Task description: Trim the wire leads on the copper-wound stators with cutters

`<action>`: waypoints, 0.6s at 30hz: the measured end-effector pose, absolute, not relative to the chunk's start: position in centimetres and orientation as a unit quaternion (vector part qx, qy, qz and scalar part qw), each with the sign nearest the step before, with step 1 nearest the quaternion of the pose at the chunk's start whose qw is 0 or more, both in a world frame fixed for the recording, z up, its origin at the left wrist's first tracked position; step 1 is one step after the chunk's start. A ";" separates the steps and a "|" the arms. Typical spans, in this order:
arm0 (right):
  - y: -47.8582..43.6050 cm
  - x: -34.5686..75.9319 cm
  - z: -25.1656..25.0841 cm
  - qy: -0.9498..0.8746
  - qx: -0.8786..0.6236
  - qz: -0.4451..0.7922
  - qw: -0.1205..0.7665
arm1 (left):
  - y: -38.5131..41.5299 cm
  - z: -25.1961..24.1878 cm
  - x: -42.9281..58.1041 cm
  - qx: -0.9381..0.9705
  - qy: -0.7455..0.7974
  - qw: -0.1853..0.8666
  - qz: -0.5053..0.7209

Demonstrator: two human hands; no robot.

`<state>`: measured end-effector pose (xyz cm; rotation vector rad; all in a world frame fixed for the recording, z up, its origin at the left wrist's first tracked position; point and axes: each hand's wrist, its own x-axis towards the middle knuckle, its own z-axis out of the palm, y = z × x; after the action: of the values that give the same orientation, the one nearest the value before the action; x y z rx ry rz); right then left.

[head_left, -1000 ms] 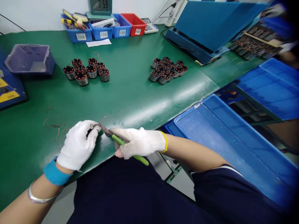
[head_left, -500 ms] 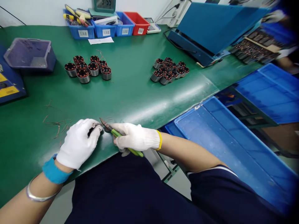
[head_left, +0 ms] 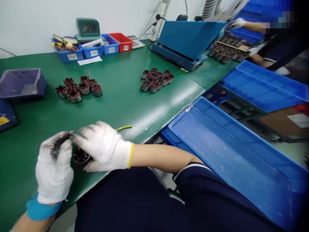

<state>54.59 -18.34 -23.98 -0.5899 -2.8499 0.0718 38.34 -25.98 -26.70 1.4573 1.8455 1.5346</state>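
Observation:
My left hand point(head_left: 55, 169), in a white glove with dark-stained fingertips, is closed at the lower left; what it holds, if anything, is too blurred to name. My right hand point(head_left: 102, 146), also gloved, is open, its fingers spread over a round metal core with copper windings point(head_left: 81, 155) on the green table. The fingertips of both hands are close together. Beyond my right hand a green plier handle point(head_left: 124, 127) shows on the table; the rest is hidden behind the hand. Two groups of similar cores stand further back, one at the left point(head_left: 74, 96) and one at the centre point(head_left: 154, 87).
Blue tool bins point(head_left: 71, 57), a red bin point(head_left: 123, 42) and a clock point(head_left: 88, 27) line the wall. A purple bin point(head_left: 42, 84) is at the left. Blue trays point(head_left: 217, 138) lie beyond the table edge. Another person's gloved hand point(head_left: 238, 23) shows at the upper right.
My right hand has let go of the green pliers and moved left over a core. My left hand has moved left and down. The view has shifted too.

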 end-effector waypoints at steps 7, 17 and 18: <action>-14.5 55.9 -23.7 -0.947 -0.270 0.094 0.149 | -26.2 -26.9 38.1 0.483 0.653 0.150 0.563; -0.6 62.6 -23.0 -0.774 -0.595 -0.060 0.206 | -25.3 -27.9 39.9 0.459 0.558 0.172 0.670; -0.6 61.3 -23.0 -0.793 -0.564 -0.059 0.224 | -25.3 -27.9 39.8 0.458 0.556 0.169 0.672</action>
<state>61.32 -0.63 -23.04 -1.5562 -2.1879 -0.1633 39.79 -25.27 -27.88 1.3030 1.5814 1.9097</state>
